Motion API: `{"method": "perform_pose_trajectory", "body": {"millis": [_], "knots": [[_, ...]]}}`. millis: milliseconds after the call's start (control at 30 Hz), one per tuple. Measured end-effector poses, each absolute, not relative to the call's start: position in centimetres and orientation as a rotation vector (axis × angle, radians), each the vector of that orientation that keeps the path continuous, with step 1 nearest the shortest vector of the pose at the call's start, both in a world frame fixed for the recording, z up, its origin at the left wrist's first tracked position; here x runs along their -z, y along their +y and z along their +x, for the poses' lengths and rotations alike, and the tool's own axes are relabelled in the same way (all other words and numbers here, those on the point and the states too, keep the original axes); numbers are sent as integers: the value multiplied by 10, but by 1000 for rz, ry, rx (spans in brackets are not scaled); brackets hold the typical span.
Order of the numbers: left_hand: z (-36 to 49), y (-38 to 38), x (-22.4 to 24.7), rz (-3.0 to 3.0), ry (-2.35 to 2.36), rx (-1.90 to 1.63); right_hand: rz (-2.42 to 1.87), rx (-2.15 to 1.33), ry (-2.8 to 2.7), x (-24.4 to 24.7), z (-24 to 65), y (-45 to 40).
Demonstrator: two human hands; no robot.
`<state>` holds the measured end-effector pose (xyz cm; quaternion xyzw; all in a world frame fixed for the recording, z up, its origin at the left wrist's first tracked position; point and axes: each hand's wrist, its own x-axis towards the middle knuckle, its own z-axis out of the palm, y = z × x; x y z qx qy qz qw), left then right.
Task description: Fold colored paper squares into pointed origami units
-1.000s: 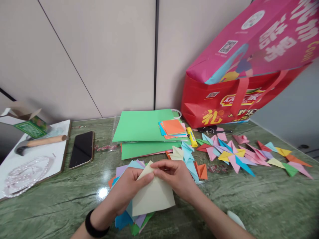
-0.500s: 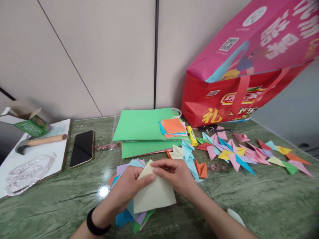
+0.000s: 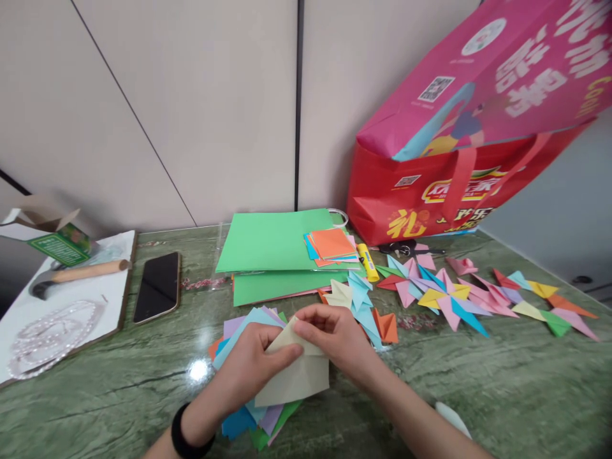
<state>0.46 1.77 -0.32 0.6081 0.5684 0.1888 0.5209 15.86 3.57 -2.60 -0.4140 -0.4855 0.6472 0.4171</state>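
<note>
A pale cream sheet of paper (image 3: 296,381) is held between both hands above the table, with a flap creased over along its upper part. My left hand (image 3: 258,357) grips its left side, thumb lying across the front. At the top right, my right hand (image 3: 332,331) pinches the flap between thumb and fingers. Beneath the left hand lies a loose pile of coloured paper (image 3: 235,422) in blue, purple, green and orange. Just beyond the right hand are folded light-blue paper pieces (image 3: 359,293) and an orange folded piece (image 3: 385,326).
Green sheets (image 3: 272,242) lie at the back with small orange squares (image 3: 333,243) and a yellow glue stick (image 3: 368,262). Folded paper shapes (image 3: 449,293) spread rightward below a red bag (image 3: 382,197). Leftward are a phone (image 3: 157,287), a hammer (image 3: 79,273) and an open box (image 3: 57,239).
The cream paper's upper part has been folded over toward me, forming a flap. Its right edge has drawn in to the left. Both hands stay at the sheet.
</note>
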Motion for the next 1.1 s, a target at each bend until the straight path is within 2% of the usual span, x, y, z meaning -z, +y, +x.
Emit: {"method": "perform_pose_trajectory", "body": {"millis": [400,667,1100], "knots": [[5,16,3,1534,1269,-374,-1059,-1671,-1067,20,158,34],[1,18,5,1329,1371,-552,-1085,-1630,-1229,24,156,36],[3,17,3,1229,1283,-588,-1123,-1600,-1176,23,158,33]]}}
